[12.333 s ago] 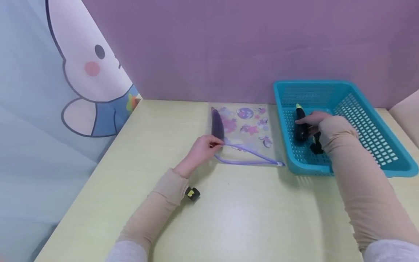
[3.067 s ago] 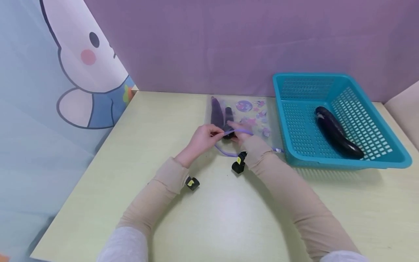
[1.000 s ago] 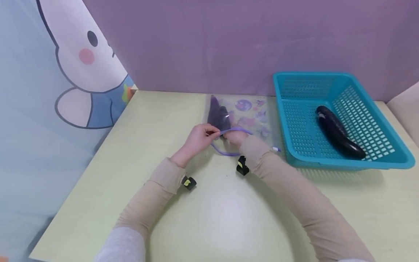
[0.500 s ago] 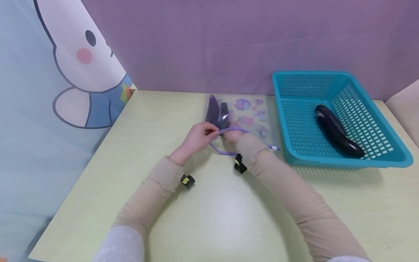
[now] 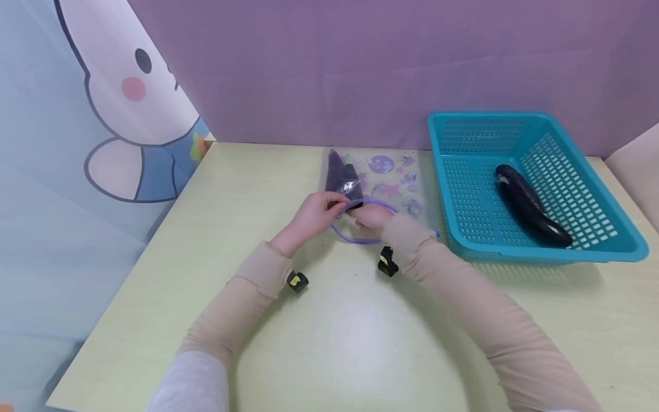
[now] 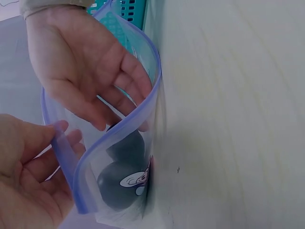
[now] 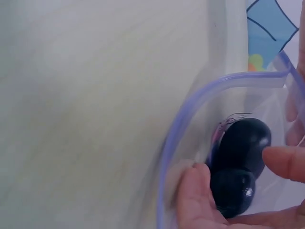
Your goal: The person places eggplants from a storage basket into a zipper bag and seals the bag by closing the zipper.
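Observation:
A clear zip bag (image 5: 424, 189) with a purple zip rim and printed figures lies on the table with its mouth spread. Two dark eggplants are inside; the left wrist view shows the end of one eggplant (image 6: 114, 183) and the other eggplant (image 6: 127, 145) side by side. My left hand (image 5: 315, 216) pinches the purple rim at the left corner between thumb and fingertips. Inside the bag's mouth is my right hand (image 6: 90, 62), its fingers loosely extended beside the eggplant ends. In the right wrist view its fingertips (image 7: 195, 191) touch or nearly touch the nearer eggplant.
A turquoise basket (image 5: 445, 200) stands to the right of the bag, holding dark eggplant (image 5: 532, 209). Behind the table (image 5: 309, 343) rises a purple backdrop (image 5: 381, 68). A blue cartoon cloth (image 5: 46, 240) hangs at the left.
Earlier my right hand held an eggplant in the basket, then brought it into the bag beside the first one. Lately the right hand has drawn back slightly from the eggplants; the left still pinches the rim.

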Demonstrator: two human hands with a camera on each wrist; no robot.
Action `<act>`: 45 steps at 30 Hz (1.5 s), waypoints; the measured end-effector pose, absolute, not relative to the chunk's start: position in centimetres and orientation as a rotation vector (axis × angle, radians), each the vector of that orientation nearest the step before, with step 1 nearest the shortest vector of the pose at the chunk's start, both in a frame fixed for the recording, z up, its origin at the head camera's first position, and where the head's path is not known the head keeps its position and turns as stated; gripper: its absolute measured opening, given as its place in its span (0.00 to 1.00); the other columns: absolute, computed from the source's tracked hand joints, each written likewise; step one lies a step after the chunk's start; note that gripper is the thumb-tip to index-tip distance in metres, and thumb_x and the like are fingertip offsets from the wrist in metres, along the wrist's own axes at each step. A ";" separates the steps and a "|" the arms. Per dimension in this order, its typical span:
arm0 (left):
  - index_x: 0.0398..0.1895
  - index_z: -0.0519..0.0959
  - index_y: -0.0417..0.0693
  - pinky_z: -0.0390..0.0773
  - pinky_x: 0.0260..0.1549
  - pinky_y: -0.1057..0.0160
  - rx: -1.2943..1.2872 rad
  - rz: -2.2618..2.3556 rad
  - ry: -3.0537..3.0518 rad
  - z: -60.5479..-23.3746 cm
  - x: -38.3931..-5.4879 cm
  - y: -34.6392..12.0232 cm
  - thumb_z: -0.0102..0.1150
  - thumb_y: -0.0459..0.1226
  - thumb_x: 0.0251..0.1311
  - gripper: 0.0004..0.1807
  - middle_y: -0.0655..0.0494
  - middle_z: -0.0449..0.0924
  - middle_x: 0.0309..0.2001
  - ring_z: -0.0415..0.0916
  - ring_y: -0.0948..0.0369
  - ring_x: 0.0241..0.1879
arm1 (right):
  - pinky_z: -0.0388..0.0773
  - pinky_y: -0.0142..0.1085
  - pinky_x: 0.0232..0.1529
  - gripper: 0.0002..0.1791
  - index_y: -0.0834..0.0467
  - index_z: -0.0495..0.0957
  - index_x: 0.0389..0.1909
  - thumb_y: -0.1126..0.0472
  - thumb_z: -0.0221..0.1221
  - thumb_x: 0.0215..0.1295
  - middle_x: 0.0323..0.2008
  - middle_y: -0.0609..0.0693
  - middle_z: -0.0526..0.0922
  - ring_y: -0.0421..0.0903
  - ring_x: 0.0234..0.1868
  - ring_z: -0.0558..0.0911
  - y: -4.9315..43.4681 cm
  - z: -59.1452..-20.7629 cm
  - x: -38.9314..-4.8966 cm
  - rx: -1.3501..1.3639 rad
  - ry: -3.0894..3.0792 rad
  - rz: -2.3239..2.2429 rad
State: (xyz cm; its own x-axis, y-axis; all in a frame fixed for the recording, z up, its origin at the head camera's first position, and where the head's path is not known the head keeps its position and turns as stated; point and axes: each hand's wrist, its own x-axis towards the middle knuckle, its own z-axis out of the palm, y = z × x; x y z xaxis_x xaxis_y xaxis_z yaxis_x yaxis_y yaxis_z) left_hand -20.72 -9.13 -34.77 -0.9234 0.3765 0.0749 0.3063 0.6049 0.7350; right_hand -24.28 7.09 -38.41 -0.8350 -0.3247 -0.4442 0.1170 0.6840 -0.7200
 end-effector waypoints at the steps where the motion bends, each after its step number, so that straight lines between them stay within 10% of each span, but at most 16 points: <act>1: 0.45 0.81 0.38 0.68 0.23 0.72 0.577 1.219 2.732 -34.8 -20.8 -9.1 0.51 0.32 0.67 0.11 0.41 0.82 0.35 0.70 0.63 0.26 | 0.71 0.35 0.38 0.26 0.58 0.67 0.64 0.53 0.47 0.68 0.24 0.47 0.70 0.41 0.24 0.68 6.9 -36.9 -23.2 -0.118 2.328 -1.066; 13: 0.45 0.82 0.40 0.71 0.26 0.70 0.627 1.109 2.744 -35.2 -21.5 -8.6 0.52 0.34 0.66 0.11 0.45 0.83 0.36 0.70 0.62 0.27 | 0.73 0.33 0.35 0.32 0.66 0.55 0.69 0.56 0.51 0.68 0.20 0.45 0.66 0.40 0.20 0.67 8.1 -33.5 -20.0 -0.185 2.231 -1.114; 16: 0.43 0.82 0.41 0.72 0.27 0.69 0.676 1.111 2.742 -35.3 -21.5 -8.8 0.52 0.35 0.67 0.11 0.47 0.83 0.34 0.70 0.63 0.26 | 0.75 0.42 0.56 0.38 0.66 0.47 0.72 0.55 0.51 0.69 0.51 0.59 0.75 0.50 0.47 0.78 8.4 -32.9 -19.6 -0.161 2.200 -1.111; 20: 0.44 0.82 0.41 0.74 0.29 0.68 0.693 1.085 2.727 -35.3 -21.5 -8.8 0.52 0.36 0.67 0.12 0.48 0.83 0.36 0.72 0.62 0.28 | 0.64 0.50 0.66 0.38 0.67 0.44 0.72 0.54 0.48 0.71 0.73 0.63 0.50 0.59 0.69 0.61 8.9 -32.4 -19.2 -0.181 2.189 -1.073; 30: 0.42 0.82 0.38 0.66 0.23 0.72 0.690 1.040 2.726 -35.2 -21.3 -9.1 0.50 0.35 0.68 0.12 0.43 0.80 0.30 0.64 0.65 0.22 | 0.64 0.52 0.65 0.22 0.64 0.72 0.60 0.57 0.48 0.70 0.61 0.60 0.72 0.58 0.63 0.69 9.9 -31.7 -18.3 -0.467 2.330 -0.834; 35: 0.42 0.82 0.37 0.70 0.27 0.69 0.757 0.978 2.751 -35.3 -21.3 -9.4 0.51 0.35 0.67 0.11 0.44 0.82 0.31 0.68 0.62 0.24 | 0.70 0.48 0.59 0.21 0.63 0.74 0.57 0.56 0.49 0.69 0.49 0.57 0.79 0.52 0.53 0.75 10.3 -31.3 -17.9 -0.462 2.341 -0.827; 45: 0.43 0.82 0.37 0.78 0.41 0.61 0.777 0.850 2.776 -35.3 -21.1 -9.6 0.53 0.35 0.66 0.11 0.44 0.84 0.37 0.78 0.56 0.34 | 0.73 0.49 0.57 0.24 0.66 0.71 0.59 0.55 0.49 0.69 0.54 0.62 0.78 0.56 0.51 0.79 11.5 -30.8 -17.6 -0.455 2.312 -0.925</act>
